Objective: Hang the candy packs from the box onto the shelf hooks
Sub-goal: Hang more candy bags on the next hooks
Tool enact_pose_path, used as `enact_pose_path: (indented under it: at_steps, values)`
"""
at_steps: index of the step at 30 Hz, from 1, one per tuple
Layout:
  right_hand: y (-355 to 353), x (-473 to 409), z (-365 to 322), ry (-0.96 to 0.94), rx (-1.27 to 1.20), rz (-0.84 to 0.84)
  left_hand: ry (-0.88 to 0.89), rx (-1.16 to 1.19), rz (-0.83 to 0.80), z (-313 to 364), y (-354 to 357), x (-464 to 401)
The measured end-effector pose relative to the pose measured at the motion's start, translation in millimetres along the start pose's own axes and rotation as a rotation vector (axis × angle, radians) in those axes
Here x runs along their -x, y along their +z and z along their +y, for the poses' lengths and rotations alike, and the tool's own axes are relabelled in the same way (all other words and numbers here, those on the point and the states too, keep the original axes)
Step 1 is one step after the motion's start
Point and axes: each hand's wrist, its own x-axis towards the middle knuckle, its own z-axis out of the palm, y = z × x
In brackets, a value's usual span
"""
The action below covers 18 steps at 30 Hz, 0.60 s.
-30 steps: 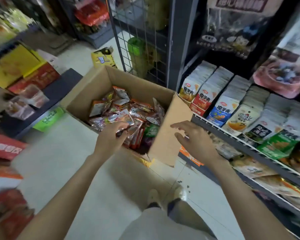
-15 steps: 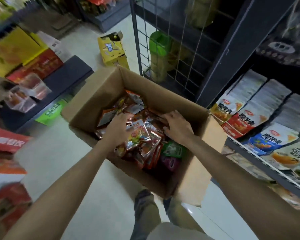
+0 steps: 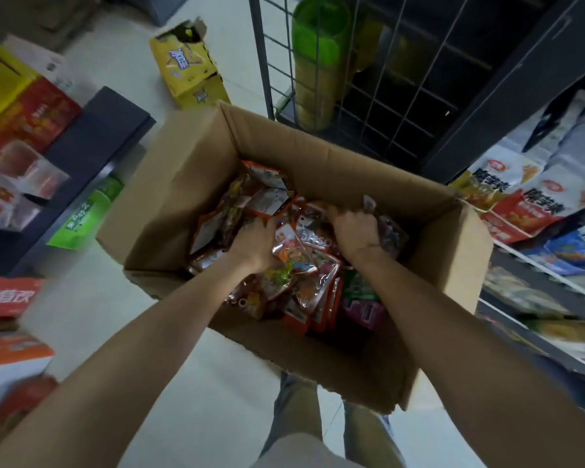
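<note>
— Candy packs (image 3: 294, 261)? Heaped inside the cardboard box (image 3: 321, 167) on the floor.
— Since before? Left hand (image 3: 254, 244) deeper in, pressing the heap, curl hidden. Right hand (image 3: 355, 228) shifted rightward, fingers clenched around a pack.
— Edges? Wire rack (image 3: 368, 96) behind, shelf (image 3: 537, 265) just right, bare floor (image 3: 92, 298) left.

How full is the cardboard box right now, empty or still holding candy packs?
Still holding many: candy packs are heaped across the cardboard box, with both hands among them.
</note>
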Motion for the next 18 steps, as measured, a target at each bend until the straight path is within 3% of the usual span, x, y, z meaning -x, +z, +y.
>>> enact_pose_path:
  at_steps: [3, 10, 14, 18]
  values:
    - [-3.4, 0.0, -4.3, -0.059, 0.130, -0.003, 0.019, -0.132, 0.020, -2.3, -0.8, -3.9]
    - [-6.4, 11.0, -7.7, -0.189, 0.259, 0.043, 0.086, -0.188, 0.061, 5.7, 0.7, -2.5]
    - [-1.9, -3.0, -6.0, -0.224, 0.407, 0.098, 0.068, -0.131, 0.042, 3.1, 0.6, -3.0]
    - [12.6, -12.4, -7.3, -0.313, 0.526, 0.121, 0.056, -0.086, 0.122, -0.4, 1.3, 0.6]
